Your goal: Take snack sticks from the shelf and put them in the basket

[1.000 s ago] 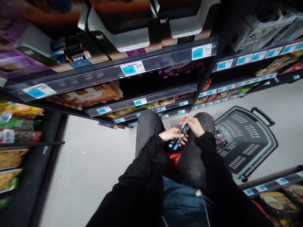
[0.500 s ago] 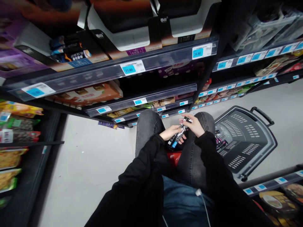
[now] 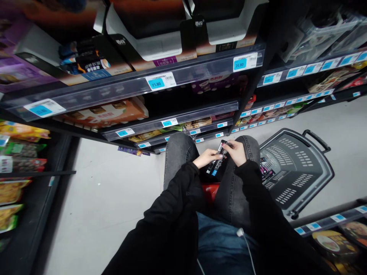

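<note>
Between the raised knees of the seated person, the left hand and the right hand meet on one slim black packet. The right fingertips pinch its far end; the left thumb presses across its middle, the fingers beneath being largely hidden. The packet's long axis slants from the right fingertips down and leftward to a blue-marked end that points back toward the lap. It lies in the hands themselves, so neither is apart from it: the right has the far end, the left the middle. Under it, between the thighs, shows a red surface, perhaps a stool.

Just beyond the right sleeve, on the floor, sits a grey shopping basket with slotted walls, the right arm being the nearer to it. Inside, at the side next to the person, lie dark packets with pink-purple print.

Ahead, on the upper shelf, stand open display cartons; the left carton holds blue-and-black wrapped bars. An orange box lies on the shelf below. At lower right, round-topped food packs sit behind a tagged shelf edge.
</note>
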`<state>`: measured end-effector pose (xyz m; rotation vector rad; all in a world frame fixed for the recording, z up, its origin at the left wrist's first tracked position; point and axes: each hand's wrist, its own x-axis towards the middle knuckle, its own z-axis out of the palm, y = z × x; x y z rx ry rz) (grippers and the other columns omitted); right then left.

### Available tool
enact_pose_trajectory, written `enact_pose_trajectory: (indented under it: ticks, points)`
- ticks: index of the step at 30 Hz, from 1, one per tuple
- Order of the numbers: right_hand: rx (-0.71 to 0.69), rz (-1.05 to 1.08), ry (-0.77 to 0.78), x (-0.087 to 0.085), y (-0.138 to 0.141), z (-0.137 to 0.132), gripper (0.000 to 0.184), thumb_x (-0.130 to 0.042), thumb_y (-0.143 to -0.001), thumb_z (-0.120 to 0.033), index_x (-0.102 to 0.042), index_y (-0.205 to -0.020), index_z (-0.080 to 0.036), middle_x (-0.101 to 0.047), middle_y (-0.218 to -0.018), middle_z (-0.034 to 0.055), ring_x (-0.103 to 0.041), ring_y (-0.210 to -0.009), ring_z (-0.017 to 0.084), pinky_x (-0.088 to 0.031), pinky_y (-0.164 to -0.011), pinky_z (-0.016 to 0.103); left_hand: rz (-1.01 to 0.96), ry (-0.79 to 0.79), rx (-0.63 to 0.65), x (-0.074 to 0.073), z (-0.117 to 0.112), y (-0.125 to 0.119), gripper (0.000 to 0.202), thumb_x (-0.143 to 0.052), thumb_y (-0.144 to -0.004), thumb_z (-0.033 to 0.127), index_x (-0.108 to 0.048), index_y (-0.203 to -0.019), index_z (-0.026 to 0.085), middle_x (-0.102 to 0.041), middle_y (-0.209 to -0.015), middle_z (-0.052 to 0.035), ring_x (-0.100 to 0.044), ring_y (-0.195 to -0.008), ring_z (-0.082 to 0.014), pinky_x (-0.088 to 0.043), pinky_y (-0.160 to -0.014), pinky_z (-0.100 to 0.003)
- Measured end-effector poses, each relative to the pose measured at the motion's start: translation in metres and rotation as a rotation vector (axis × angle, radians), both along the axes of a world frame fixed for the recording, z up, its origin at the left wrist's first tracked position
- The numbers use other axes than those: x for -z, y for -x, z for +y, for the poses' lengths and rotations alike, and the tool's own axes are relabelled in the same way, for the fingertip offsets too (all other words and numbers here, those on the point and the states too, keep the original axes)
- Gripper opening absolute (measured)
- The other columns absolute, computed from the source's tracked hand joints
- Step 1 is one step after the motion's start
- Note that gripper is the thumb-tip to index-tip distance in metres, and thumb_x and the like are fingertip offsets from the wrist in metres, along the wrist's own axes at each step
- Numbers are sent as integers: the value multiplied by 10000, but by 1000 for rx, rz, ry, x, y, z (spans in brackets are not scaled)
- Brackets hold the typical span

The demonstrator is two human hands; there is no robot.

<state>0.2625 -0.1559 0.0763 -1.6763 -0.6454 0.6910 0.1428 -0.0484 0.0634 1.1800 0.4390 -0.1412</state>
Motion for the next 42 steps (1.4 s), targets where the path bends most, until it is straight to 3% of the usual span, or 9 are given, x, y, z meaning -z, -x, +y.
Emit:
enact_pose_trajectory:
  ticks: [4,8,13,16,20,25,30,39,42]
  points:
    - [-4,-45,9,0,2,-1,349,-583,-756,-462,-588,-590,-155,-525,-534,6,-467,-524,128,-359,-517,247,-8,-86,4,-2,3,-2,229,-820,-497,238,-693,-618,91,-622,-607,9,-551,-570,-99,-416,-546,-172]
    - [7,-88,31,4,0,1,418,-530,-799,-485,-522,-534,-161,-468,-498,-3,-452,-518,120,-355,-521,245,-11,-90,-25,-1,1,-2,234,-825,-458,183,-657,-569,65,-552,-488,21,-475,-446,-73,-361,-437,-164]
    - [-167,2,38,11,2,5,309,-616,-739,-444,-631,-868,-164,-663,-786,34,-626,-730,166,-488,-678,267,-62,-47,-345,4,3,-1,447,-810,-524,299,-621,-880,108,-644,-693,-4,-588,-549,-115,-471,-487,-193]
    - [-286,70,52,14,6,5,320,-683,-681,-396,-641,-891,-159,-688,-840,54,-666,-756,194,-526,-713,303,-91,-29,-545,6,8,-1,469,-794,-554,346,-568,-896,117,-654,-734,-22,-618,-572,-131,-512,-519,-225]
    - [-339,125,80,15,8,3,293,-655,-722,-391,-653,-895,-155,-692,-802,55,-675,-655,208,-549,-627,329,-120,-6,-709,7,12,-1,453,-805,-541,324,-555,-854,113,-652,-716,-29,-641,-603,-158,-545,-554,-263]
    - [-298,214,55,12,7,5,382,-689,-678,-356,-650,-985,-132,-677,-714,45,-680,-663,216,-571,-631,341,-153,23,-866,6,14,0,421,-787,-570,363,-538,-814,126,-637,-705,-6,-640,-612,-138,-562,-605,-282]
    - [-263,325,-11,7,7,8,447,-704,-647,-383,-635,-1011,-132,-686,-820,63,-687,-742,238,-583,-712,377,-172,108,-958,5,20,1,396,-789,-579,340,-530,-785,123,-615,-680,15,-635,-613,-113,-564,-681,-293]
    - [-137,524,-210,1,4,3,514,-728,-636,-453,-581,-1045,-179,-648,-1072,85,-670,-865,246,-526,-861,455,-153,237,-961,2,26,2,279,-715,-702,327,-564,-820,124,-649,-721,-23,-649,-643,-134,-547,-721,-313]
    - [-52,481,-233,1,3,2,487,-720,-643,-483,-589,-996,-175,-662,-1013,76,-671,-831,233,-535,-844,453,-186,246,-981,1,26,2,256,-709,-710,324,-571,-763,115,-636,-714,-20,-629,-638,-113,-543,-735,-308]
